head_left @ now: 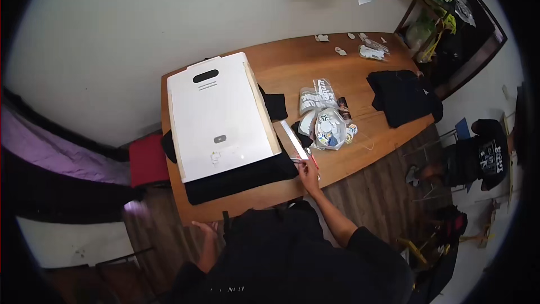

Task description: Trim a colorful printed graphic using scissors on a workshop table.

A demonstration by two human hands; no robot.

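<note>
My left hand (206, 228) is at the table's near edge with its fingers stretched out, holding nothing that shows. My right hand (308, 175) reaches onto the tabletop to the right of a black garment (242, 178). Its fingers are bent together at the near end of a long white strip (293, 139), beside a thin red item (314, 162). What they grip is too small to make out. On the garment lies a large white board (222, 115) with an oval dark slot and tan tape down its right edge. Dark cloth sticks out on both sides.
Right of the strip stand a clear bag of round stickers (329, 129), another plastic pack (318, 97) and a small dark can (344, 110). A folded black shirt (405, 98) lies at the table's right end. A person (486, 157) sits at the far right. A red chair (148, 160) adjoins the left side.
</note>
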